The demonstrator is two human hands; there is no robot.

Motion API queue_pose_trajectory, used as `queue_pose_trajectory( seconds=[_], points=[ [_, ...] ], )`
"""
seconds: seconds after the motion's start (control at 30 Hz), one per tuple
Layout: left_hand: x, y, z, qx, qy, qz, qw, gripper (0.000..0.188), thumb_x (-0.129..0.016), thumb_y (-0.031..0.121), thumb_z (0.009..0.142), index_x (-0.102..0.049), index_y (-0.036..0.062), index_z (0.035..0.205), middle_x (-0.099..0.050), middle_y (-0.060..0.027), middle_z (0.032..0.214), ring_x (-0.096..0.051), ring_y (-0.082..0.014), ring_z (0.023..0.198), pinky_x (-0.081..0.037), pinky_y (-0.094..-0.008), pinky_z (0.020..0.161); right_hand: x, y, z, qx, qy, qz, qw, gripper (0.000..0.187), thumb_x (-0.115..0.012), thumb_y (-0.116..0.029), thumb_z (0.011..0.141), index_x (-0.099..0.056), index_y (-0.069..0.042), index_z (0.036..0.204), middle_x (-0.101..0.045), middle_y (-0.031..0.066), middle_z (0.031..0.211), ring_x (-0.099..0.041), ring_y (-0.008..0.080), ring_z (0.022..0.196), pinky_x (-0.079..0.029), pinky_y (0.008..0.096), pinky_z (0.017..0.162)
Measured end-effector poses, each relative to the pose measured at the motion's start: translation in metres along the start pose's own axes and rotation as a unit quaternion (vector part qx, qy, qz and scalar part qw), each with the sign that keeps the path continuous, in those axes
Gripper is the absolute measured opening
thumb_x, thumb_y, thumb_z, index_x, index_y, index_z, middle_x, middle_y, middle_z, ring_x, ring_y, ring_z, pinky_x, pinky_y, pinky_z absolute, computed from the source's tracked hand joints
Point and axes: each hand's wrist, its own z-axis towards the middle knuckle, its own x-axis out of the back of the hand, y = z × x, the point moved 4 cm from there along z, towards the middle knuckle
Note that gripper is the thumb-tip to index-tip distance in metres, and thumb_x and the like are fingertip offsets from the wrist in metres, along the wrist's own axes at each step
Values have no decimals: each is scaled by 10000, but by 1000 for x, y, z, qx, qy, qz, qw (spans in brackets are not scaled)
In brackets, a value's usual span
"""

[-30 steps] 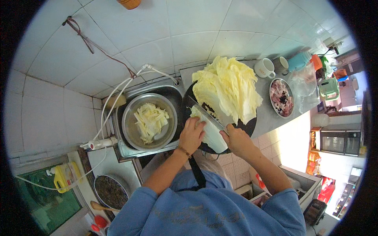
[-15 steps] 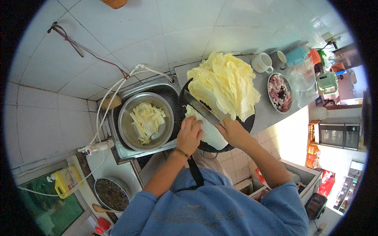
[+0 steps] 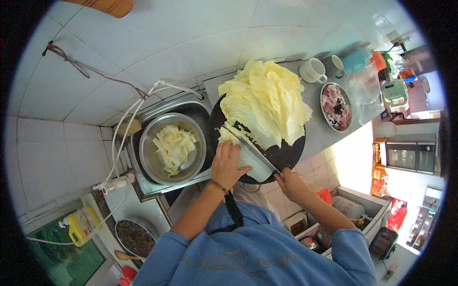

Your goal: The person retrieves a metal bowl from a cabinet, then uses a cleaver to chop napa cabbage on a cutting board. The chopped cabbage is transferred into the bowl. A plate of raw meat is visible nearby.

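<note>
Grey tabletop (image 3: 329, 138) carries a round black cutting board (image 3: 286, 155), which sits just right of a steel sink (image 3: 157, 183). Pale yellow cabbage leaves (image 3: 265, 102) pile on the far half of the board, stem ends toward the person. Steel bowl (image 3: 172, 148) in the sink holds cut cabbage pieces. Cleaver (image 3: 255, 157) lies across the stem ends of the leaves, blade slanting from upper left to lower right.

Change vs one second ago: scene layout same, bowl contents same, pile same size. Left hand (image 3: 228, 164) has stayed clamped over the cabbage stems at the board's near-left edge, fingers curled down on them, beside the blade. Right hand (image 3: 292, 183) is clenched on the cleaver handle at the board's near edge; it has crept slightly lower and right. Blade angle barely differs. Judgement: slicing goes on at one spot, only a thin strip gained, most of the pile uncut.

Smaller stuff: plate of meat (image 3: 336, 107) right of the board, white cup (image 3: 312, 71) beyond it, yellow bottle (image 3: 78, 226) low left.
</note>
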Motion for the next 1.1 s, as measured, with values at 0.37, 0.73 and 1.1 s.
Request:
queue_pose_trajectory(
  seconds=[0.37,0.73,1.1],
  points=[
    [-6,1,-4,-11,58,5,998,738,-833,362,600,-494,32,1166,-440,-205,1226,-390,-403,1182,-343,-471,1013,-8,27,5,28,55,6,998,362,-558,-323,918,-480,26,862,-590,288,671,-609,464,682,-482,527,588],
    [-6,4,-17,-12,102,-26,994,543,-760,257,718,-527,48,1162,-461,-189,1201,-419,-399,1150,-377,-462,983,38,-26,-2,87,85,-14,992,367,-570,-344,906,-520,11,823,-612,246,682,-628,428,684,-502,495,603],
    [-7,-5,-17,-14,80,-8,997,505,-735,237,727,-526,17,1130,-498,-180,1148,-434,-386,1131,-389,-445,976,24,-69,33,137,75,-108,982,346,-529,-310,921,-516,33,875,-628,246,700,-647,405,673,-529,479,594]
  ],
)
